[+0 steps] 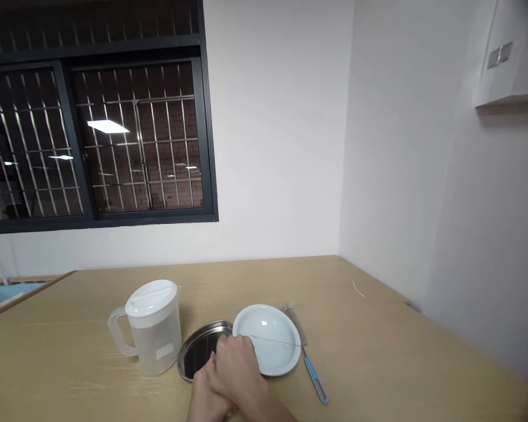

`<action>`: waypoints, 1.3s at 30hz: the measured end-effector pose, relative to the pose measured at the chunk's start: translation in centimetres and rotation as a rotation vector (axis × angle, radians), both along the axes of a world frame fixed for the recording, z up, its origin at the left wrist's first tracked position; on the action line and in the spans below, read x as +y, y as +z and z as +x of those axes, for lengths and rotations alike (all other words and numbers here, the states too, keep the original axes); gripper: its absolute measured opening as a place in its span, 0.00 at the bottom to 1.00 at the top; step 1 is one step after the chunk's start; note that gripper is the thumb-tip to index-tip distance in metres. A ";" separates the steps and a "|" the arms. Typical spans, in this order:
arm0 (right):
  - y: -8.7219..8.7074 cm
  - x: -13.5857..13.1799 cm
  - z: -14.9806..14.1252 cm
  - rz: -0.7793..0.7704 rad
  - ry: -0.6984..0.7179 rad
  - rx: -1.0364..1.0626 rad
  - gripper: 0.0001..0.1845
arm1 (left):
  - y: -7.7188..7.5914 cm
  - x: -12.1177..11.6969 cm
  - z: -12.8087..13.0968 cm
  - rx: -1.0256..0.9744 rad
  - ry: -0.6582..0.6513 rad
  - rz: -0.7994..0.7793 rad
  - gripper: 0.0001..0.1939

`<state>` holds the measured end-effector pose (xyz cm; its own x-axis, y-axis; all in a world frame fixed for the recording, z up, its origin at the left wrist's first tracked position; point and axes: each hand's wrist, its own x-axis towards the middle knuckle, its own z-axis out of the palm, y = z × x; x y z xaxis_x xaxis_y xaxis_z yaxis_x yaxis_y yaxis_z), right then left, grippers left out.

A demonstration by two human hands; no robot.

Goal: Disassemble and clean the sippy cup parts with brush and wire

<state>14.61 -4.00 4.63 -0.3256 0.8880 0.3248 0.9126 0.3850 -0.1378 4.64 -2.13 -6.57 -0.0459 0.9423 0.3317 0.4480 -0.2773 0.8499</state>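
Right hand, folded against left hand; what either grips hidden, cannot tell. White plate, between metal tray and brush, on counter; risk: crowding wrists knocking it askew.

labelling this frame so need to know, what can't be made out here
Head view:
Left hand: mostly hidden behind the right hand.
Anything in the grip: hidden by the hands.
Metal tray, right side: covered by the hands and white dish.
Thin line across the dish: too fine to identify.
Brush bristles: blurred.
Pitcher label: too small to read.
Right forearm: cut off by bottom edge.
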 end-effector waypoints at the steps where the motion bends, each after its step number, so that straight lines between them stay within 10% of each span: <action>1: 0.0 0.3 0.3 0.007 0.024 -0.003 0.16 | -0.1 0.0 0.0 -0.008 -0.008 0.005 0.14; 15: 10.2 3.2 9.6 0.112 0.101 0.741 0.20 | 2.3 -2.2 0.8 -0.132 -0.098 -0.001 0.10; 21: 6.1 6.4 13.6 -0.026 0.141 1.090 0.29 | 2.7 -2.5 0.7 -0.133 -0.087 0.006 0.14; 28: -0.5 8.7 13.3 -0.218 0.118 0.827 0.22 | 1.0 -1.9 0.1 -0.203 -0.103 -0.069 0.33; 39: -4.8 7.9 12.3 -0.359 -0.006 0.391 0.32 | 1.0 -2.6 -0.5 -0.067 0.012 -0.012 0.39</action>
<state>26.89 3.91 -0.20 -0.2355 0.9671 0.0964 0.7685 0.2460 -0.5906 4.11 -4.71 -5.61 -0.0793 0.9453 0.3165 0.3932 -0.2621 0.8813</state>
